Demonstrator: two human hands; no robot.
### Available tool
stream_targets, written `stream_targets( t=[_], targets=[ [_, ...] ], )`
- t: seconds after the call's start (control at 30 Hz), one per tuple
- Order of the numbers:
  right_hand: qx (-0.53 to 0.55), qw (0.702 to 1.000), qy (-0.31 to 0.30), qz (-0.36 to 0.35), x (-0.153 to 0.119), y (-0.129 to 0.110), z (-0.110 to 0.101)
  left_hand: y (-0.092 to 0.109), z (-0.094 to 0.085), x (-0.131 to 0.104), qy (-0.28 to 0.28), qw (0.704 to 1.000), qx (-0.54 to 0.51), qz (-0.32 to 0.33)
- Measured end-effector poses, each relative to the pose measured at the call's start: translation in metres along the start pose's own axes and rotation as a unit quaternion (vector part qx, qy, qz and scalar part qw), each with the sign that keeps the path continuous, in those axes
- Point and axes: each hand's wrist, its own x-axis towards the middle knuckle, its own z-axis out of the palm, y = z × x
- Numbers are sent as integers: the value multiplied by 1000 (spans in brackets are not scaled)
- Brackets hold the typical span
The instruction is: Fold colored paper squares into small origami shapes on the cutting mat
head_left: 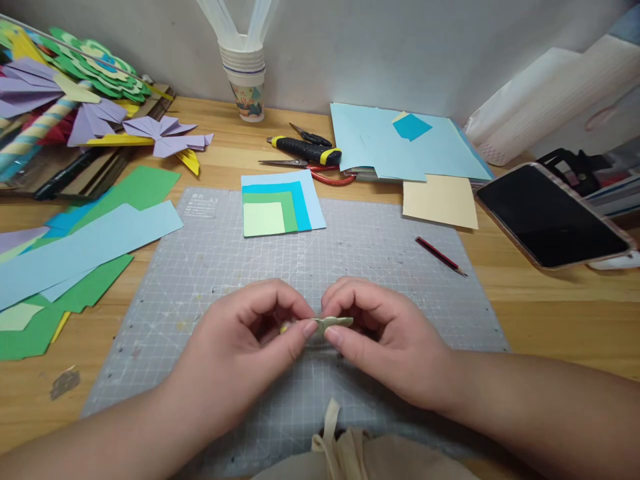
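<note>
Between both hands, just above the grey cutting mat (pixel 210 267), is a small folded piece of pale green paper (pixel 334 322). My left hand (pixel 250 340) pinches its left end between thumb and fingers. On the other side my right hand (pixel 385 333) grips it with thumb and curled fingers. The paper is seen almost edge-on, and my fingers cover part of it. Farther up the mat lies a stack of square papers (pixel 265 219) in pale green, green, blue and light blue, smallest on top.
A pencil (pixel 441 257) rests on the mat's right, near a phone (pixel 553 213). Scissors (pixel 330 175), a utility knife (pixel 305 150) and light blue sheets (pixel 360 137) lie behind. Paper strips (pixel 90 247) and paper flowers (pixel 163 133) fill the left. Paper cups (pixel 245 83) stand by the wall.
</note>
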Motion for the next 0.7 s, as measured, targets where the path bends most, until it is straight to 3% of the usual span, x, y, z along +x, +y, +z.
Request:
stream_targets(
  t=[0.13,0.37,0.7],
  targets=[
    [44,997,-12,60,2,0,-2,1,-1,1,-14,996,-59,-66],
    [94,988,-11,121,5,-4,-2,1,0,2,-14,995,-62,-79],
    [73,995,-23,68,3,-2,0,2,3,2,-5,993,-95,-75]
  ],
)
